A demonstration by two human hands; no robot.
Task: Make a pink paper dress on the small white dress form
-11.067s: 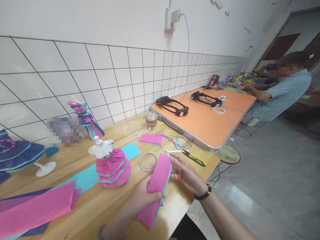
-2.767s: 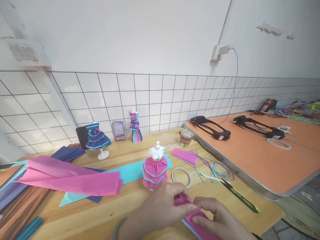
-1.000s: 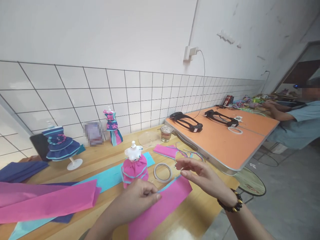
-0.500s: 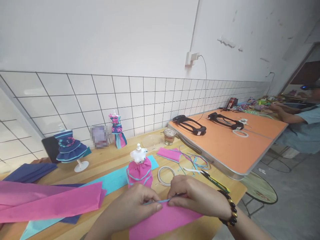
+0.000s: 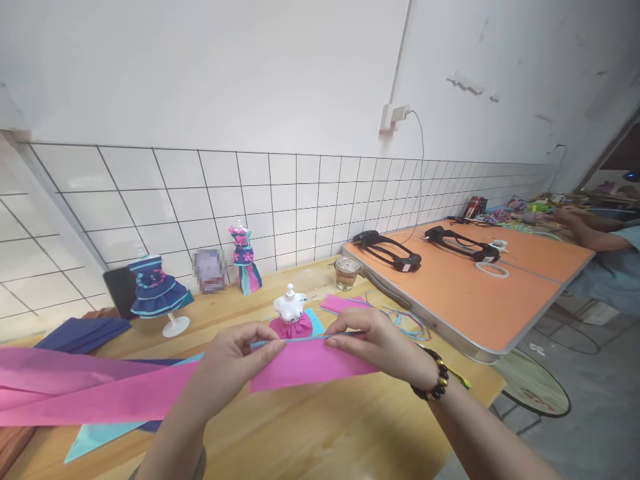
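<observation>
Both hands hold one pink paper strip (image 5: 310,363) by its upper edge, a little above the wooden table (image 5: 325,427). On the left hand (image 5: 240,353) the thumb and forefinger are closed in a pinch on the left end of the edge, and the other fingers are curled. On the right hand (image 5: 380,343) the thumb and fingers are pressed together on the right part of the same edge, where a thin blue border runs. A beaded bracelet (image 5: 434,383) sits on the right wrist.

Just behind the strip stands a small white mannequin (image 5: 291,310) with a pink skirt. Long pink sheets (image 5: 75,393) lie on the left of the table. A glass jar (image 5: 347,272) stands near the orange table (image 5: 475,300).

A small card (image 5: 210,270) leans at the tiled wall, but it is blurred and its writing cannot be read. At the far right a co-worker's hand (image 5: 575,217) rests among coloured things.
</observation>
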